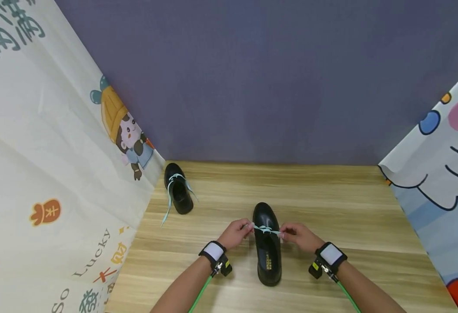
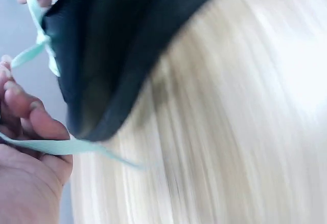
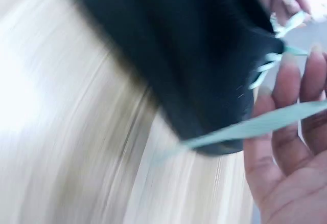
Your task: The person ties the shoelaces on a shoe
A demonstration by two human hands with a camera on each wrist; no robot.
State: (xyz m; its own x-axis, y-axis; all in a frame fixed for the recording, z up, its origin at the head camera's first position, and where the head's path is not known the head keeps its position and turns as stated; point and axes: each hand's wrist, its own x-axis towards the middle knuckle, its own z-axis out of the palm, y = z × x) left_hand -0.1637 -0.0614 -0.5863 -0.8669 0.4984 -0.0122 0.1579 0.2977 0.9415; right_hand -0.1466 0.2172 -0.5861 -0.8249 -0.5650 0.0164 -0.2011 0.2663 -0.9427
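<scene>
A black leather shoe (image 1: 269, 265) stands on the wooden surface, toe pointing away, with a mint-green shoelace (image 1: 265, 228) across its front. My left hand (image 1: 234, 232) pinches one lace end at the shoe's left side. On the right side, my right hand (image 1: 300, 237) pinches the other end. Between the hands the lace runs nearly straight, with a small knot or crossing over the tongue. In the left wrist view a loose lace tail (image 2: 66, 146) passes across the left palm. Another tail (image 3: 255, 126) crosses the fingers in the right wrist view.
A second black shoe (image 1: 182, 202) with untied mint-green laces stands at the back left of the wooden surface (image 1: 322, 191). Behind rises a dark blue-grey panel (image 1: 229, 87). White printed cloths hang at the left (image 1: 56, 130) and right (image 1: 440, 174).
</scene>
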